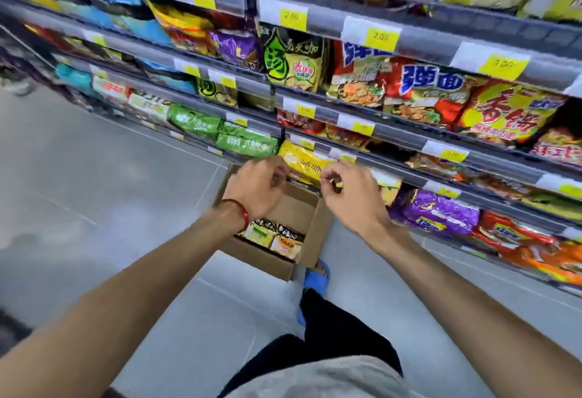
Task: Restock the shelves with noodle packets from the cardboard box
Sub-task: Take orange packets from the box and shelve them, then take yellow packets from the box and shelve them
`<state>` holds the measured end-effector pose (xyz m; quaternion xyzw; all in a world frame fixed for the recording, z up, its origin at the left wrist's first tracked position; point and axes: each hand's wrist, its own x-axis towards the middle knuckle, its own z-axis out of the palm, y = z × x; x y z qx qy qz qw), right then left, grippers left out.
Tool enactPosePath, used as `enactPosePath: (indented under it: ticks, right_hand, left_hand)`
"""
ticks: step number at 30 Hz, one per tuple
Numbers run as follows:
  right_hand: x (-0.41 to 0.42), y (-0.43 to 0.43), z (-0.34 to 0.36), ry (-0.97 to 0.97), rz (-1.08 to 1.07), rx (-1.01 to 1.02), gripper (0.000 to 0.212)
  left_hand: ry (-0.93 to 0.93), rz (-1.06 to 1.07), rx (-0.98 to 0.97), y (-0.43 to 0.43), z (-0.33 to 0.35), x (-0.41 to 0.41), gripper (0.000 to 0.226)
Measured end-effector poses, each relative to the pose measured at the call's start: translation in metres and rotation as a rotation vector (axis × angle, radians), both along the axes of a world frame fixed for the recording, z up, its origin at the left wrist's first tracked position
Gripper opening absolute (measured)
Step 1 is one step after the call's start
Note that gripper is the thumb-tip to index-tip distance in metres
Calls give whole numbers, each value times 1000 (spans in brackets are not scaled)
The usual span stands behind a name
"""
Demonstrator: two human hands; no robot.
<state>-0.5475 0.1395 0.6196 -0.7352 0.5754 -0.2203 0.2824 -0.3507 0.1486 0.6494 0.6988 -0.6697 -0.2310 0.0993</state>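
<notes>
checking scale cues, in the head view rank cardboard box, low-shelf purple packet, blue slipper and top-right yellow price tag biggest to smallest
1. cardboard box
2. purple packet
3. blue slipper and yellow price tag look alike: tag is nearer the camera, slipper partly hidden, so unranked
</notes>
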Motion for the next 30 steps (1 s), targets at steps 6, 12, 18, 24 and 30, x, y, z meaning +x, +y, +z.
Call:
enactPosePath:
  ticks: [6,12,18,24,30]
  right_hand:
    - [57,-10,-68,55,23,188,13]
    - [117,-5,-147,47,-71,351,15]
    - [171,7,-258,58,-230,464,14]
    - [200,19,-385,167,-265,711,20]
    - [206,16,-512,223,-154,828,33]
  left_hand:
    - [-11,19,198,-16,-71,54,10]
    - [75,45,323,-18,-161,119,18]
    - [89,-35,537,-15,-284,177,23]
    - [147,-83,645,-9,-402,204,18]
    - [131,-43,727,-1,-525,203,20]
